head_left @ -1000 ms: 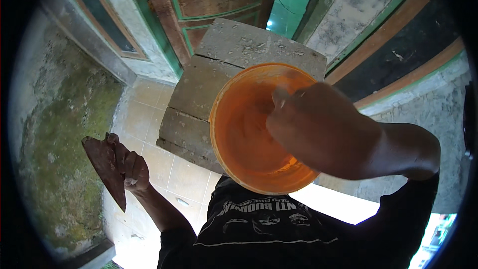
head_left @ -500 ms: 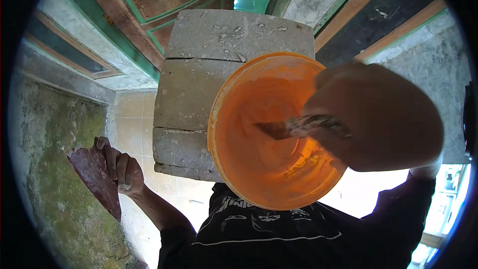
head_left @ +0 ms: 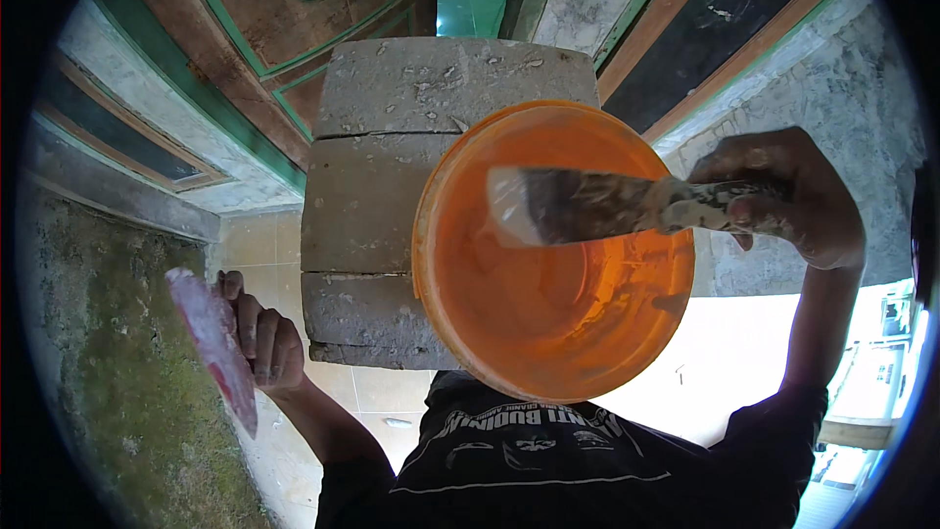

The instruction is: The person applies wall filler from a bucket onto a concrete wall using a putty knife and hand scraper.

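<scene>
My right hand (head_left: pixel 798 196) is closed round the handle of a putty knife (head_left: pixel 587 204). The blade hangs over the mouth of an orange bucket (head_left: pixel 627 318), its tip coated with white paste. Pale smears line the bucket's inside. At the left, my left hand (head_left: pixel 269 338) grips a flat reddish plate (head_left: pixel 211 343) by its edge. White paste covers much of the plate, which is tilted and tapers at its lower end.
Under the bucket is a grey, worn plank surface (head_left: pixel 367 196) with paste spots. A brown door with green trim (head_left: pixel 294 20) stands at the far left, dark window panes (head_left: pixel 715 29) at the far right. A mossy wall (head_left: pixel 127 362) lies left, with pale floor tiles (head_left: pixel 255 245) beside it.
My right hand has drawn the putty knife up out of the bucket and to the right, with white paste now on its tip. The reddish plate has turned more edge-on, its whitened side showing.
</scene>
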Tool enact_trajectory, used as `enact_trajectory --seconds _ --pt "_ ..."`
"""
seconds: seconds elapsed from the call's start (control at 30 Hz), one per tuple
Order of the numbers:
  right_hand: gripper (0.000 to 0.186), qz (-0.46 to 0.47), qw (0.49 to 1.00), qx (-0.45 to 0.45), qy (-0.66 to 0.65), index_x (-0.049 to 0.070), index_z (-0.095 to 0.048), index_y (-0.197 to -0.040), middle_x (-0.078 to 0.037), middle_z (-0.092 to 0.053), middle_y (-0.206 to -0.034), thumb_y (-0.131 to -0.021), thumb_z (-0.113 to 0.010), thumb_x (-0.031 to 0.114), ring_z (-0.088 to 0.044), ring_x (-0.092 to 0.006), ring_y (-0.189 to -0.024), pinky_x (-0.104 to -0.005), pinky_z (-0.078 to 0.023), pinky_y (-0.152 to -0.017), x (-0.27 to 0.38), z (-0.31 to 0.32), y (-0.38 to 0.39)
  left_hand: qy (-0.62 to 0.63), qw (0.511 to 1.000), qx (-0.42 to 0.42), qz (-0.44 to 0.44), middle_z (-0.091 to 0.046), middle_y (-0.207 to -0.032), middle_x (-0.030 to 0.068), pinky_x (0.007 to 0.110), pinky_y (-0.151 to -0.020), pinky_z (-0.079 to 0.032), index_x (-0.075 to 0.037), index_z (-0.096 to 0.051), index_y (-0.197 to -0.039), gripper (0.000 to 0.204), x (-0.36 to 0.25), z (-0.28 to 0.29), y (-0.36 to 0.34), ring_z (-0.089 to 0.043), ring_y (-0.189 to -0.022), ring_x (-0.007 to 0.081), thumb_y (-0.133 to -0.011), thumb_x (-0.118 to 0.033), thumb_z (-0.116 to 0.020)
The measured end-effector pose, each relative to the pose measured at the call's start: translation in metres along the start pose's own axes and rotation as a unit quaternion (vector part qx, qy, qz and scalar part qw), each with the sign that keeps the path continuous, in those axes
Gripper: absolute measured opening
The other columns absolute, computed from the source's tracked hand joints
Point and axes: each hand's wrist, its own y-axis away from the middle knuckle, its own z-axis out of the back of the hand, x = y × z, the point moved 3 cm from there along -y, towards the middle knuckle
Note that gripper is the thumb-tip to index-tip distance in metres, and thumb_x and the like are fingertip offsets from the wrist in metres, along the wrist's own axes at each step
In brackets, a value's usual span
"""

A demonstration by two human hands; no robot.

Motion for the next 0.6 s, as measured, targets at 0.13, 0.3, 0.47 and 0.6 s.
enact_trajectory --seconds 0.13,0.3,0.47,0.6 --pt "0.038 0.041 0.977 -0.027 -0.209 -0.008 -0.058 -0.105 -0.014 -0.063 -0.076 -0.085 -0.064 0.023 -0.059 -0.0129 -0.055 -0.0231 -0.046 -0.047 -0.029 -0.007 0.027 -0.047 0.999 -0.018 0.015 -0.053 -0.075 0.0198 0.029 -0.039 -0.048 0.007 -0.028 -0.119 0.035 0.025 -0.023 0.016 -0.056 -0.050 0.0248 -0.095 -0.012 -0.044" --pt "0.049 0.084 0.917 -0.013 -0.390 -0.005 -0.050 -0.113 -0.017 -0.059 -0.085 -0.086 -0.060 0.034 -0.054 -0.0166 -0.053 -0.0271 -0.042 -0.042 -0.070 -0.046 0.048 -0.218 0.950 -0.222 -0.027 -0.056 -0.107 0.0172 0.033 -0.093 -0.047 0.008 -0.041 -0.120 0.039 0.069 -0.073 0.033 -0.058 -0.103 0.0230 -0.086 -0.005 -0.054" --pt "0.041 0.100 0.846 -0.005 -0.523 0.003 -0.046 -0.115 -0.016 -0.059 -0.086 -0.090 -0.051 0.036 -0.050 -0.0139 -0.051 -0.0242 -0.038 -0.041 -0.087 -0.088 0.050 -0.245 0.948 -0.205 0.001 -0.057 -0.112 0.0186 0.035 -0.088 -0.050 0.006 -0.042 -0.120 0.041 0.110 -0.113 0.064 -0.061 -0.101 0.0243 -0.083 -0.005 -0.057" --pt "0.037 0.168 0.858 -0.053 -0.482 0.003 -0.047 -0.114 -0.010 -0.058 -0.086 -0.090 -0.054 0.031 -0.051 -0.0126 -0.061 -0.0233 -0.039 -0.051 -0.098 -0.106 0.064 -0.209 0.951 -0.206 0.093 -0.059 -0.106 0.0162 0.033 -0.082 -0.053 0.004 -0.045 -0.115 0.033 0.151 -0.141 0.077 -0.062 -0.095 0.0208 -0.084 -0.002 -0.054"
